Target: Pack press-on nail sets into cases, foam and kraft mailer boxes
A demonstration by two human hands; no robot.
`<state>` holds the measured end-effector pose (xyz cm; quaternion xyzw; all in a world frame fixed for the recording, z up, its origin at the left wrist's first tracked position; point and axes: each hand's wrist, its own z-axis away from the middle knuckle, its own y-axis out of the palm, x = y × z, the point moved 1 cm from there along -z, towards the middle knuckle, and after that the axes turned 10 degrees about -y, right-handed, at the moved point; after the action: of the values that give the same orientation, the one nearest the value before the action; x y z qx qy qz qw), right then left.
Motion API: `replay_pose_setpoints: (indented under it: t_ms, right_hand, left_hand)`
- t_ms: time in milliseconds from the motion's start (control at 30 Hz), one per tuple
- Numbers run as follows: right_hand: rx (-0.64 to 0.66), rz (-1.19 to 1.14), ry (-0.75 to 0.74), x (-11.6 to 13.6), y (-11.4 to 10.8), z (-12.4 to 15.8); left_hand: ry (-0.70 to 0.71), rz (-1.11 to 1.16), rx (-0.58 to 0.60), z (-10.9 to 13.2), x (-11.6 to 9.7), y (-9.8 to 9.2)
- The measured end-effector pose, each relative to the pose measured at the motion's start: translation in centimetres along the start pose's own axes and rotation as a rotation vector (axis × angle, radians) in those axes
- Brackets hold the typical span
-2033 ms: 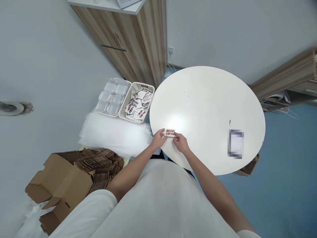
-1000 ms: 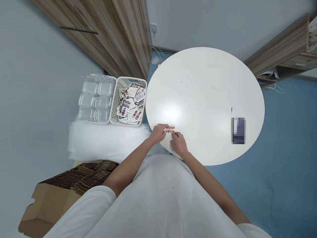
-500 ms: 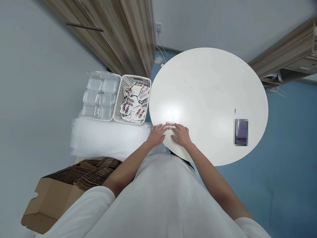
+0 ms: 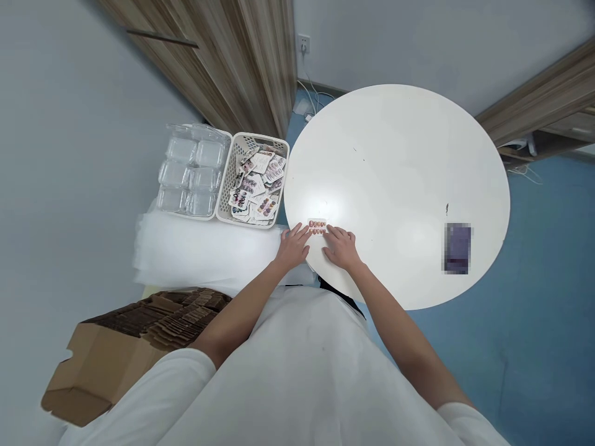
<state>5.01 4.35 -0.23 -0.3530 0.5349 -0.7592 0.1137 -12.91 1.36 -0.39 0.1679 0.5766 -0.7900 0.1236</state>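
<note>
A small white card with two rows of reddish-brown press-on nails (image 4: 317, 227) lies flat near the front left edge of the round white table (image 4: 395, 136). My left hand (image 4: 293, 248) rests at the card's left side, its fingers stretched out and the tips touching the edge. On the other side my right hand (image 4: 341, 248) lies with spread fingers, their tips at or just beside the card's right edge. Neither hand is closed around anything. Most of the card's face shows between the fingertips.
Left of the table, a white basket (image 4: 226, 197) holds many nail cards. Beside it are clear plastic boxes (image 4: 189, 176) in another basket. Below lie white translucent sheets (image 4: 204, 251) and folded brown cardboard boxes (image 4: 116, 359). A pixelated dark purple object (image 4: 458, 249) lies on the table's right.
The view has shifted slightly. The nail card sits a little further left on the table, and my right fingertips have drawn back, uncovering more of its right end.
</note>
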Motion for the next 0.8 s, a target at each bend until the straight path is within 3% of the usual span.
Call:
replay_pose_setpoints:
  t_ms: [267, 800]
  right_hand:
    - [-0.055, 0.066, 0.0, 1.6, 1.0, -0.5]
    - [-0.079, 0.075, 0.079, 3.4, 1.5, -3.6]
  left_hand:
    - [-0.023, -0.102, -0.071, 0.4, 0.8, -0.2]
    - [-0.056, -0.147, -0.052, -1.0, 1.7, -1.1]
